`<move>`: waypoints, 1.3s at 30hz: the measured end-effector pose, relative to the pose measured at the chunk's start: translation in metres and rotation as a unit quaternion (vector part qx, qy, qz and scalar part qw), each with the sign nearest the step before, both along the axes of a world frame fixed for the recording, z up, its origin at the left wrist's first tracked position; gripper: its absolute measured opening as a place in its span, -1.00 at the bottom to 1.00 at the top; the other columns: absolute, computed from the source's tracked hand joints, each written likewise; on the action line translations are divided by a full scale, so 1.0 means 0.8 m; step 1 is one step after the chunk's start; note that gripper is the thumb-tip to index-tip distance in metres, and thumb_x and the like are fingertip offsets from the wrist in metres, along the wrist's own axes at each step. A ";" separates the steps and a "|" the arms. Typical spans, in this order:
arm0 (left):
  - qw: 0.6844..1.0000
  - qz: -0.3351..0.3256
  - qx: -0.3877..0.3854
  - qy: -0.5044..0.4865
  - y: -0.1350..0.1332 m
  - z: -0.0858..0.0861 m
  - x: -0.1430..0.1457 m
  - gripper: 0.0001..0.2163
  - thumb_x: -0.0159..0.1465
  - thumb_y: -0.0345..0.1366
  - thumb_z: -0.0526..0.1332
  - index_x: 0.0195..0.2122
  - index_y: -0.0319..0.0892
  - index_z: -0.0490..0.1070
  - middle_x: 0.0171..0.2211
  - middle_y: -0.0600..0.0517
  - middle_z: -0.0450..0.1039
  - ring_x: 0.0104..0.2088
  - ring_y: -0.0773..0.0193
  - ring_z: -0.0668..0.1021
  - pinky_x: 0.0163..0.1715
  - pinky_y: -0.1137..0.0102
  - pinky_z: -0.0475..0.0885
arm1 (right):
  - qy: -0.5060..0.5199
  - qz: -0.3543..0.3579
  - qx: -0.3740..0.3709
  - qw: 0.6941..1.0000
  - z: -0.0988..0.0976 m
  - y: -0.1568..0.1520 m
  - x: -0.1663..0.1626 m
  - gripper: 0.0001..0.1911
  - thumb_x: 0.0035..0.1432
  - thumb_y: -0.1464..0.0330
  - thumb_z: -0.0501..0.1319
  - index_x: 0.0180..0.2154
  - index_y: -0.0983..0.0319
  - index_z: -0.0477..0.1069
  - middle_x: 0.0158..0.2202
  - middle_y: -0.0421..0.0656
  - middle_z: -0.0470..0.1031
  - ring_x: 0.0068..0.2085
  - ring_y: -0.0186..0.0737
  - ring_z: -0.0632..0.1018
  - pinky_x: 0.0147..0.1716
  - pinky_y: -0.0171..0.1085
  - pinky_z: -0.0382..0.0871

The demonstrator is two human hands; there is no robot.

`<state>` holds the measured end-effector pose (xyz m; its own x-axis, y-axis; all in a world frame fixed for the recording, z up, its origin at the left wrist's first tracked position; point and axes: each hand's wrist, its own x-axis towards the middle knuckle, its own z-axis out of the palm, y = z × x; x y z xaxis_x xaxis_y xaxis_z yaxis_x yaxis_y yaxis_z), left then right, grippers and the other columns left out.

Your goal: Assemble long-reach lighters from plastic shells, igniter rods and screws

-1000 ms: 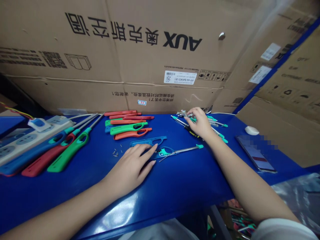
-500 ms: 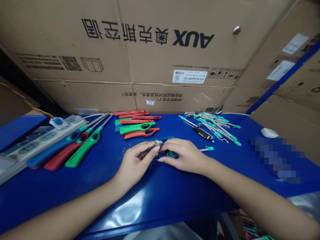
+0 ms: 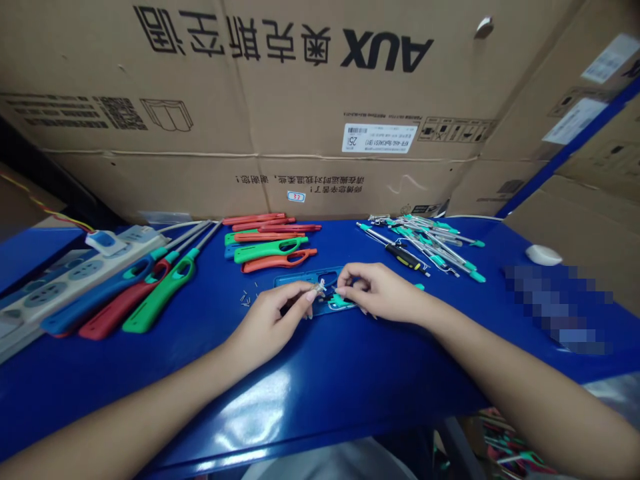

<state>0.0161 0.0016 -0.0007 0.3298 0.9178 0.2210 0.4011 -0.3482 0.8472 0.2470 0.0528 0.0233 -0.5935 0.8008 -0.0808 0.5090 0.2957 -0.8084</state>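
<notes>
My left hand (image 3: 273, 320) and my right hand (image 3: 376, 292) meet over a blue lighter half-shell (image 3: 305, 279) lying flat on the blue table (image 3: 320, 373). Between the fingertips of both hands is a small metal part (image 3: 321, 288), pinched from each side. A teal trigger piece (image 3: 341, 301) lies in the shell under my right hand's fingers. Tiny screws (image 3: 247, 299) are scattered just left of my left hand.
Finished long-nosed lighters (image 3: 150, 293) in blue, red and green lie at left beside a white power strip (image 3: 65, 283). Coloured shell halves (image 3: 273, 243) are stacked behind. Metal tubes with teal tips and a screwdriver (image 3: 425, 245) lie at back right. Cardboard boxes (image 3: 280, 100) wall the table.
My right hand came back from the pile of metal tubes at the back right to the blue shell. Both hands now pinch a small part together; the left hand was lying flat before.
</notes>
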 end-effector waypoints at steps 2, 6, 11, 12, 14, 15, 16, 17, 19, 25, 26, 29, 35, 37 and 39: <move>1.000 0.011 0.005 0.023 0.000 0.001 0.000 -0.70 0.48 -0.14 0.07 -0.25 -0.14 0.51 -0.45 0.12 0.47 -0.42 0.30 0.49 -0.34 0.44 0.37 | 0.077 -0.035 -0.121 0.989 -0.008 0.006 -0.002 -0.82 0.30 0.25 0.23 -0.25 0.22 0.33 -0.44 -0.26 0.48 -0.60 -0.41 0.44 -0.65 -0.38 0.36; 0.998 0.029 0.010 0.045 0.001 0.001 -0.002 -0.69 0.50 -0.12 0.03 -0.16 -0.12 0.53 -0.30 0.08 0.55 -0.29 0.25 0.53 -0.21 0.39 0.39 | 0.166 -0.015 -0.184 0.969 -0.020 0.016 -0.004 -0.59 0.11 0.09 0.41 -0.28 0.25 0.35 -0.46 -0.26 0.49 -0.60 -0.42 0.47 -0.70 -0.41 0.42; 0.998 0.034 0.012 0.050 0.000 -0.001 -0.003 -0.73 0.49 -0.10 0.06 -0.05 -0.09 0.48 -0.11 0.04 0.58 -0.11 0.18 0.56 -0.08 0.35 0.39 | 0.171 0.014 -0.175 0.969 -0.027 0.017 -0.006 -0.53 0.02 0.04 0.46 -0.28 0.31 0.47 -0.50 -0.25 0.48 -0.58 -0.43 0.48 -0.67 -0.43 0.44; 0.998 0.034 0.011 0.054 0.000 0.000 -0.003 -0.74 0.48 -0.10 0.08 -0.01 -0.09 0.46 -0.12 0.05 0.57 -0.15 0.19 0.56 -0.12 0.36 0.41 | 0.171 0.016 -0.170 0.970 -0.028 0.016 -0.006 -0.53 0.03 0.04 0.45 -0.27 0.32 0.50 -0.51 -0.25 0.48 -0.58 -0.44 0.48 -0.65 -0.44 0.44; 0.997 0.034 0.007 0.068 -0.002 0.001 -0.002 -0.76 0.47 -0.11 0.09 0.02 -0.09 0.40 -0.21 0.07 0.56 -0.29 0.24 0.54 -0.26 0.39 0.41 | 0.168 0.017 -0.161 0.973 -0.028 0.015 -0.007 -0.53 0.04 0.04 0.44 -0.25 0.33 0.53 -0.54 -0.27 0.46 -0.60 -0.45 0.46 -0.64 -0.44 0.44; 0.996 0.038 0.005 0.076 -0.003 0.002 -0.001 -0.77 0.47 -0.11 0.09 0.01 -0.10 0.38 -0.27 0.09 0.54 -0.35 0.26 0.52 -0.32 0.40 0.39 | 0.165 0.016 -0.157 0.974 -0.028 0.014 -0.007 -0.52 0.05 0.03 0.43 -0.25 0.33 0.54 -0.55 -0.27 0.45 -0.60 -0.45 0.45 -0.64 -0.44 0.44; 0.996 0.041 0.006 0.081 -0.003 0.002 -0.001 -0.78 0.47 -0.12 0.09 -0.01 -0.10 0.36 -0.30 0.11 0.51 -0.38 0.27 0.50 -0.35 0.41 0.38 | 0.162 0.014 -0.154 0.975 -0.028 0.014 -0.007 -0.52 0.06 0.03 0.43 -0.24 0.33 0.55 -0.56 -0.27 0.45 -0.61 -0.45 0.44 -0.65 -0.44 0.43; 0.996 0.040 0.007 0.082 -0.003 0.001 -0.001 -0.80 0.47 -0.12 0.08 -0.03 -0.11 0.35 -0.31 0.11 0.50 -0.38 0.28 0.49 -0.34 0.41 0.38 | 0.159 0.014 -0.150 0.976 -0.028 0.013 -0.007 -0.52 0.07 0.02 0.42 -0.24 0.33 0.55 -0.56 -0.28 0.44 -0.62 -0.45 0.43 -0.66 -0.44 0.41; 0.997 0.034 0.011 0.074 -0.003 0.000 0.000 -0.82 0.48 -0.14 0.08 -0.05 -0.10 0.34 -0.26 0.10 0.51 -0.30 0.27 0.53 -0.26 0.40 0.40 | 0.152 0.017 -0.138 0.979 -0.028 0.013 -0.007 -0.55 0.09 0.04 0.41 -0.25 0.32 0.56 -0.55 -0.27 0.44 -0.63 -0.46 0.41 -0.68 -0.44 0.36; 0.998 0.005 0.010 0.063 -0.003 -0.001 0.000 -0.82 0.48 -0.14 0.10 -0.08 -0.09 0.40 -0.16 0.06 0.55 -0.16 0.21 0.58 -0.13 0.34 0.41 | 0.146 0.027 -0.101 0.984 -0.030 0.013 -0.005 -0.55 0.17 0.06 0.34 -0.14 0.32 0.58 -0.50 -0.25 0.46 -0.63 -0.47 0.39 -0.68 -0.44 0.31; 0.998 0.002 0.009 0.065 -0.003 0.000 0.000 -0.82 0.48 -0.15 0.10 -0.08 -0.10 0.41 -0.15 0.05 0.55 -0.16 0.21 0.58 -0.12 0.34 0.41 | 0.147 0.028 -0.098 0.984 -0.030 0.013 -0.005 -0.54 0.17 0.05 0.34 -0.13 0.32 0.58 -0.48 -0.24 0.47 -0.62 -0.46 0.40 -0.68 -0.43 0.33; 0.997 0.009 0.012 0.069 -0.003 0.003 0.000 -0.81 0.47 -0.15 0.10 -0.08 -0.11 0.43 -0.14 0.03 0.56 -0.15 0.19 0.58 -0.12 0.33 0.41 | 0.149 0.018 -0.107 0.983 -0.030 0.014 -0.005 -0.51 0.14 0.00 0.34 -0.16 0.31 0.58 -0.46 -0.22 0.47 -0.59 -0.44 0.42 -0.67 -0.42 0.38; 0.997 0.028 0.017 0.069 -0.002 0.002 -0.001 -0.80 0.46 -0.13 0.11 -0.09 -0.10 0.43 -0.17 0.03 0.57 -0.19 0.19 0.58 -0.18 0.34 0.42 | 0.156 0.010 -0.134 0.979 -0.025 0.016 -0.006 -0.50 0.05 -0.03 0.40 -0.27 0.30 0.54 -0.51 -0.26 0.42 -0.60 -0.45 0.39 -0.69 -0.42 0.38; 0.997 0.026 0.019 0.067 -0.002 0.000 -0.001 -0.80 0.46 -0.13 0.11 -0.08 -0.10 0.44 -0.15 0.03 0.58 -0.17 0.18 0.59 -0.16 0.34 0.42 | 0.158 0.015 -0.133 0.978 -0.024 0.017 -0.006 -0.49 0.05 -0.04 0.40 -0.28 0.30 0.54 -0.51 -0.27 0.41 -0.60 -0.45 0.38 -0.70 -0.42 0.36; 0.997 0.028 0.018 0.068 -0.001 -0.001 -0.002 -0.79 0.47 -0.13 0.11 -0.07 -0.09 0.44 -0.13 0.03 0.59 -0.15 0.18 0.59 -0.15 0.34 0.42 | 0.158 0.020 -0.130 0.979 -0.023 0.017 -0.005 -0.48 0.05 -0.05 0.39 -0.27 0.31 0.54 -0.50 -0.26 0.42 -0.61 -0.45 0.38 -0.70 -0.40 0.35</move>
